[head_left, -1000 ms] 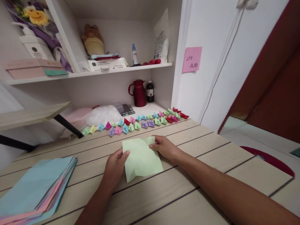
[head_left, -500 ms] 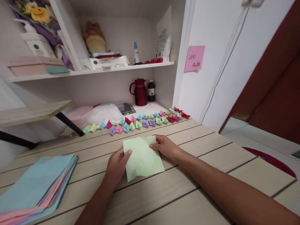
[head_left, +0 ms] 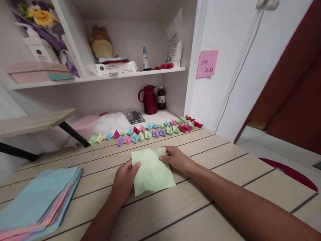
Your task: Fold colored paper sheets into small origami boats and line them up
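Pale green sheet (head_left: 152, 174) sits between the two hands, above or on the near middle of the surface (head_left: 175, 217); whether its lower edge touches the boards I cannot tell. The left hand (head_left: 125, 175) is nearly closed, its thumb laid over the left edge and its fingers tucked behind. The right hand (head_left: 175, 159) pinches the upper right edge in the same way, thumb in front, fingers behind.

As thin paper, it should weigh next to nothing, flex easily and crumple or tear if pulled hard; it is unlikely to slip from a dry pinch. Opposite edges near the corners look the best places to hold, with light pressure, leaving the middle free.

It is roughly square, plain and matt, with faint creases running across its face. It does not lie flat: the middle is gently buckled, and the lower left corner shows a sharper crease.

Beyond it, small folded paper boats (head_left: 147, 135) in many colours line the far edge of the surface. Off to the left lies a stack of coloured paper (head_left: 37, 194), blue on top. Farther back, a dark red jug (head_left: 149, 102) stands beside a dark bottle (head_left: 162, 98).
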A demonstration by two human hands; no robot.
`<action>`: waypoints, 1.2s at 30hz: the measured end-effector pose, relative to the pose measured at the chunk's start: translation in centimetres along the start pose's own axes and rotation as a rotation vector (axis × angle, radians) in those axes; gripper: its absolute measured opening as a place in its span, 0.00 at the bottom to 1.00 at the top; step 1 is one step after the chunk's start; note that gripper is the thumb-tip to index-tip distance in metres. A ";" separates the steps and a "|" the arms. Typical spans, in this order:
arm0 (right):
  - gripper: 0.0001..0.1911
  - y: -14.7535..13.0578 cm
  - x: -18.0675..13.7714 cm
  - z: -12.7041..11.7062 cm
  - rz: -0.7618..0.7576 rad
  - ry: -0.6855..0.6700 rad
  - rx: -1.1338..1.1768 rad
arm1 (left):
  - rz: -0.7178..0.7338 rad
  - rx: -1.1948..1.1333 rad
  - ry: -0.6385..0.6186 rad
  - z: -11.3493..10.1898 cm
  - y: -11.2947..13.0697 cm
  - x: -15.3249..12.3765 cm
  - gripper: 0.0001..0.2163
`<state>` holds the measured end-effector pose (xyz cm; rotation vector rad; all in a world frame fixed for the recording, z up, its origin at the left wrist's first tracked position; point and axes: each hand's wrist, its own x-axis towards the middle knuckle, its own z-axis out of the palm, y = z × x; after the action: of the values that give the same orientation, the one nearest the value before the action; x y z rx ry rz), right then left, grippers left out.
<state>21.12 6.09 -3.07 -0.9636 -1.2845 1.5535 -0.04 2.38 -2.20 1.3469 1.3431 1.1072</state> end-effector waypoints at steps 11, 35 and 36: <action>0.10 0.0 0.0 0.0 0.000 0.003 -0.020 | -0.023 0.010 -0.007 0.1 0.0 0.0 0.19; 0.21 -0.7 -0.7 0.9 0.012 -0.086 0.117 | 0.026 -0.099 -0.039 0.7 -1.3 0.3 0.14; 0.21 -0.7 -0.7 0.9 0.007 -0.094 0.119 | 0.028 -0.110 -0.050 0.9 -1.1 0.2 0.13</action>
<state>20.62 5.17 -2.17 -0.8296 -1.2392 1.6779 0.59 2.62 -3.46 1.3074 1.2134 1.1423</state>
